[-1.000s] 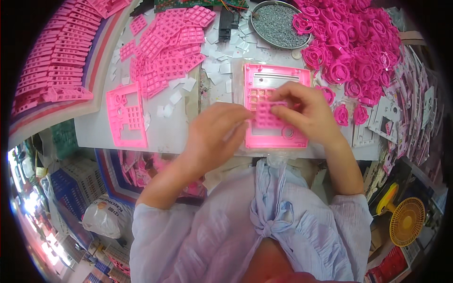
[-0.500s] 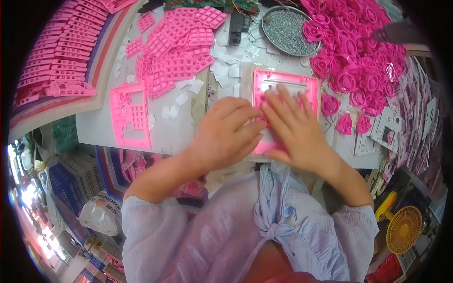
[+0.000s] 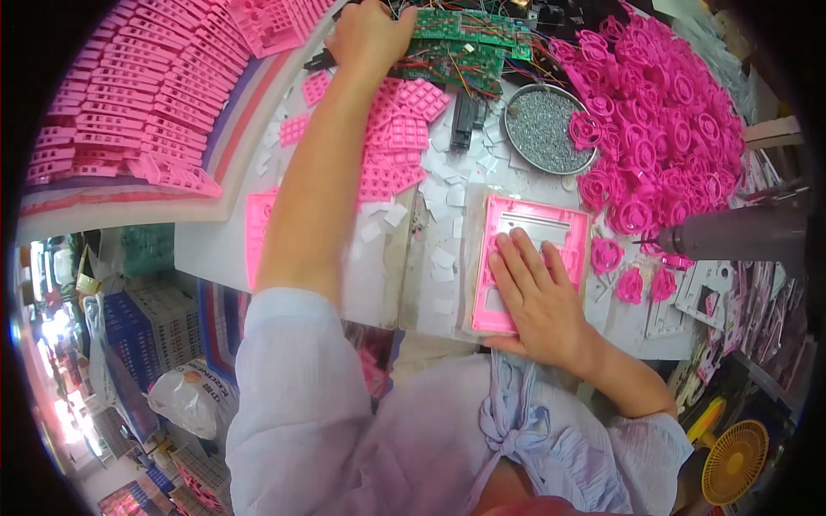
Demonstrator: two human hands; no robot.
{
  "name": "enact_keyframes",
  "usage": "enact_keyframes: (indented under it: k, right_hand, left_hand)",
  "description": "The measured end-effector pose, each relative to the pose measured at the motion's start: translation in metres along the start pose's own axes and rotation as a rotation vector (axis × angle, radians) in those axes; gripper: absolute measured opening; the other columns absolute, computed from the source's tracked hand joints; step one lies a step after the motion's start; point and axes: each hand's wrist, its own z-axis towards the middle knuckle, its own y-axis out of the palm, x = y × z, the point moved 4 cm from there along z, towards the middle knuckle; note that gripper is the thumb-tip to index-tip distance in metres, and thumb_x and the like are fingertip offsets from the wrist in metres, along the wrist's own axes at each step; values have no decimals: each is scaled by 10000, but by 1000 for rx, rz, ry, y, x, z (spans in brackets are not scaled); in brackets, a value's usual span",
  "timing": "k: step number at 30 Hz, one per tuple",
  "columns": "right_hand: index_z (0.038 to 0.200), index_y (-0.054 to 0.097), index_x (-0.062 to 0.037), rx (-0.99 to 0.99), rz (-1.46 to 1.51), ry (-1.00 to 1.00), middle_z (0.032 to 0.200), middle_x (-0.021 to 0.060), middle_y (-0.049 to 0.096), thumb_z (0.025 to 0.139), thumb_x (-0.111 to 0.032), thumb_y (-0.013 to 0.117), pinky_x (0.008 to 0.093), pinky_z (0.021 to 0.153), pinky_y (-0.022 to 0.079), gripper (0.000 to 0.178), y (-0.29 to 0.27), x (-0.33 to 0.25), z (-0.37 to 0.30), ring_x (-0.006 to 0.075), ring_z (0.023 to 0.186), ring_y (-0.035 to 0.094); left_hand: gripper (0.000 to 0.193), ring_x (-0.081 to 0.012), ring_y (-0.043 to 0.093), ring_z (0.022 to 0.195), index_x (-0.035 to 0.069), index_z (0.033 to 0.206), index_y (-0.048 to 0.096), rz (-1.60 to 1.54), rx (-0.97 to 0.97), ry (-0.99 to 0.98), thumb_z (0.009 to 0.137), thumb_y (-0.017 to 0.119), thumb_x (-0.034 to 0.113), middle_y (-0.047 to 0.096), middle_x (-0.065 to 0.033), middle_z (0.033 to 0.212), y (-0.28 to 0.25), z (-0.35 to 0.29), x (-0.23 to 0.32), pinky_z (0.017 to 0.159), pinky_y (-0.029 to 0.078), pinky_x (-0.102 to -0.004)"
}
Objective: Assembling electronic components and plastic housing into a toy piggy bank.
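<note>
My right hand (image 3: pixel 542 301) lies flat with fingers stretched out on a pink plastic frame (image 3: pixel 581 225), pressing over its inner parts. The frame rests on a pad near the front edge of the table. My left arm reaches far across to the back, where my left hand (image 3: pixel 370 36) is beside green circuit boards (image 3: pixel 456 67) with thin red and black wires. Its fingertips are mostly hidden, so any hold there cannot be made out. Under that forearm a second pink frame (image 3: pixel 257 228) is partly covered. Pink button grids (image 3: pixel 404 133) lie heaped next to the arm.
A round metal tray of small screws (image 3: pixel 551 129) stands behind the frame, left of a large heap of pink ring-shaped parts (image 3: pixel 645 129). A grey powered screwdriver (image 3: pixel 731 236) juts in from the right. Stacked pink housings (image 3: pixel 146 95) fill the far left. White paper pieces (image 3: pixel 443 258) are scattered about.
My left hand has left the pink frame and stretched away to the circuit boards at the back. My right hand stays on the frame. The grey screwdriver shows more fully at right.
</note>
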Motion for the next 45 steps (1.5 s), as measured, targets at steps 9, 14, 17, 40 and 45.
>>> enact_keyframes:
  k: [9,14,17,40,45]
  right_hand:
    - [1521,371,28,42,86,-15,1618,219,312,703,-540,814,591,1192,243,1090,1,2,-5,399,1528,234]
    - [1514,369,39,61,72,-15,1623,227,295,692,-550,812,597,1191,236,1105,0,3,-7,414,1527,230]
    - [1512,371,37,81,69,-18,1621,233,293,686,-555,816,601,1194,228,1110,-1,2,-7,420,1526,228]
    - [1065,745,-58,525,1307,106,934,23,756,938,-335,699,290,623,548,307,-165,107,226,143,740,719]
    - [869,763,-13,669,866,92,758,33,722,957,-324,686,249,619,537,333,-177,108,226,110,698,707]
  left_hand:
    - [513,-390,658,1147,100,1169,722,-154,-71,7,792,766,444,718,-196,1178,20,18,42,1010,468,-530]
    - [362,-347,646,1184,145,1136,723,-191,-37,-133,821,717,324,716,-148,1201,7,7,67,1017,449,-528]
    - [340,-350,638,1200,149,1105,731,-265,24,-179,826,713,342,722,-144,1188,6,9,60,1037,424,-560]
    - [374,-275,602,1110,-1,1222,651,-596,490,562,848,660,-10,639,-128,1225,-114,-154,0,962,476,-393]
    - [225,-137,604,1078,-19,1165,651,-878,271,325,940,637,-9,662,-96,1153,-107,-168,-32,945,487,-300]
